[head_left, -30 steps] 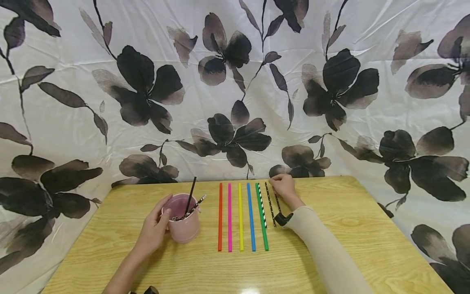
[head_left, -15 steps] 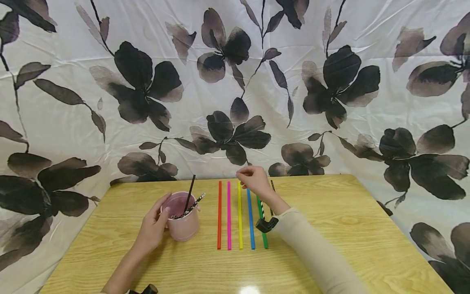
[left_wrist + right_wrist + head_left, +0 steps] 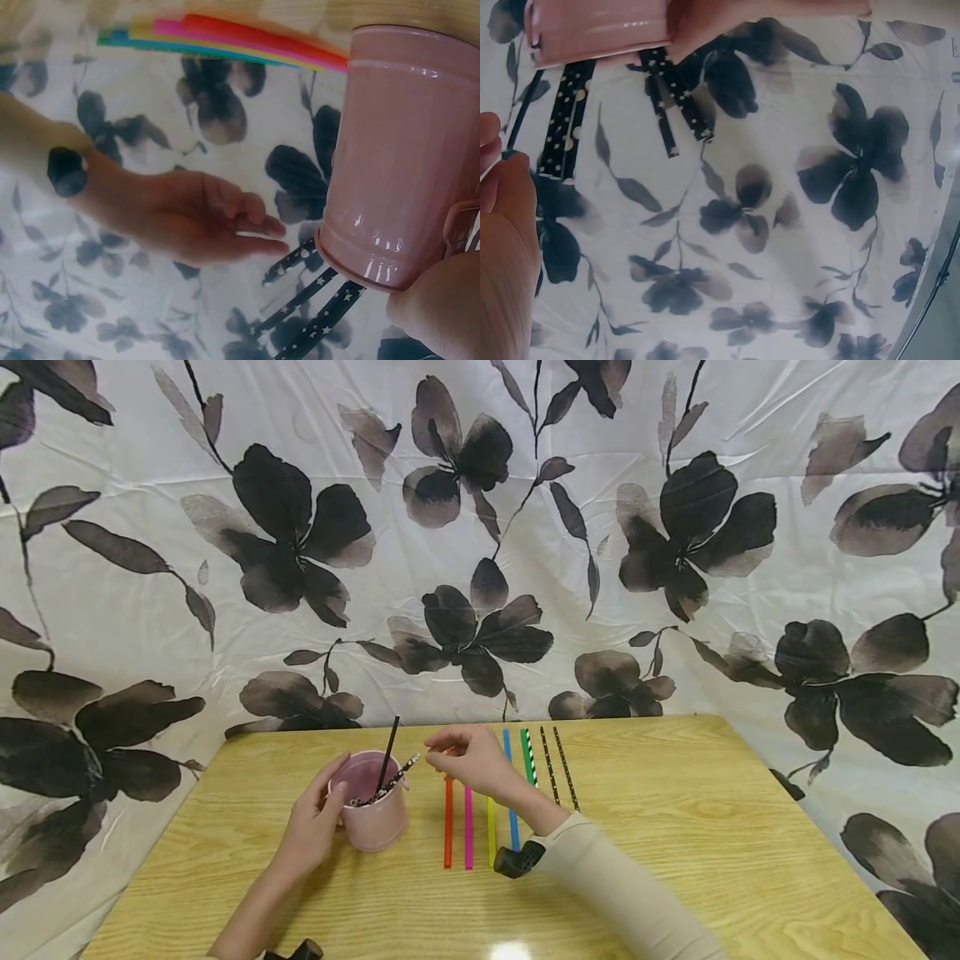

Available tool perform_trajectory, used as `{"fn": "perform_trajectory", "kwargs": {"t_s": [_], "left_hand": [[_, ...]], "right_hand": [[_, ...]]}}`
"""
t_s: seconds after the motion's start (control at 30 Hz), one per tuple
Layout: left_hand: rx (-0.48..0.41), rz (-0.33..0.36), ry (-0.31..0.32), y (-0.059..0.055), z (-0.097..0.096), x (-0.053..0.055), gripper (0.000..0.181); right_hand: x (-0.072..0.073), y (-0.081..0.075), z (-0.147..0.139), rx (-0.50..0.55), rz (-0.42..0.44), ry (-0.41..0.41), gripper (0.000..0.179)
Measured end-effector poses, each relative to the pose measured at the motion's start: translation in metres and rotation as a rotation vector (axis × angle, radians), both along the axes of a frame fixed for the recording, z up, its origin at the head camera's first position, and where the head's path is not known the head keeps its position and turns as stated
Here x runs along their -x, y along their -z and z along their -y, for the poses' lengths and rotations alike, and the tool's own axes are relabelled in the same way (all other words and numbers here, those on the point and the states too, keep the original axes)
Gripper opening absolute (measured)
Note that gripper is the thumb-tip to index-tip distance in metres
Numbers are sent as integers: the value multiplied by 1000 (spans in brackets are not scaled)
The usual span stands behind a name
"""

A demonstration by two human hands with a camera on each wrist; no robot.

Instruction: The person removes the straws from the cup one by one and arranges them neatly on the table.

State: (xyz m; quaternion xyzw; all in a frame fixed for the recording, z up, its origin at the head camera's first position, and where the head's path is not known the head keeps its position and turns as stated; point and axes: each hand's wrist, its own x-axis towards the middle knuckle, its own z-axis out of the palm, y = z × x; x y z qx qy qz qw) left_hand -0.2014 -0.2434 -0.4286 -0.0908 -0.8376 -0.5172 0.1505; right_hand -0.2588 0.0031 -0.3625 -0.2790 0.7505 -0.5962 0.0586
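Observation:
My left hand (image 3: pixel 315 818) holds a small pink pail (image 3: pixel 377 822) upright on the table, fingers round its far left side and thumb at the rim. Several black patterned paper straws (image 3: pixel 315 319) with white dots and stars lean inside it. Close to the pail's right side hovers my right hand (image 3: pixel 476 764), fingers loosely bent, thumb and forefinger apart, nothing between them. In the right wrist view, its fingertips (image 3: pixel 514 161) overlap a thin black straw (image 3: pixel 526 101) standing out of the pail. The right hand partly covers the row of straws below.
Red (image 3: pixel 448 827), pink (image 3: pixel 468 839), yellow (image 3: pixel 491 835), blue (image 3: pixel 513 818) and green (image 3: pixel 527 756) straws lie in a row. Right of them lie a black-and-white striped straw (image 3: pixel 532 752) and two dotted black straws (image 3: pixel 562 760). A floral cloth (image 3: pixel 480 543) hangs behind the wooden table (image 3: pixel 675 827).
My right hand has left the rightmost dotted black straw, which lies on the table, and moved left over the row to the pail. My left hand keeps its hold on the pail.

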Motion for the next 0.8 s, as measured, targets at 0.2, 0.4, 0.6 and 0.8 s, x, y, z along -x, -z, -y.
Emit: {"fn": "perform_trajectory", "kwargs": {"t_s": [0.2, 0.4, 0.6, 0.8], "left_hand": [[-25, 6, 8, 2, 2, 1, 40], [-57, 3, 12, 4, 3, 3, 39], [-52, 10, 26, 3, 2, 2, 40], [-65, 14, 41, 11, 6, 6, 41]], "right_hand": [[-4, 8, 11, 34, -32, -60, 25], [-12, 8, 16, 61, -44, -77, 21], [-13, 15, 21, 121, -32, -78, 17], [-15, 16, 21, 185, -23, -74, 14]]}}
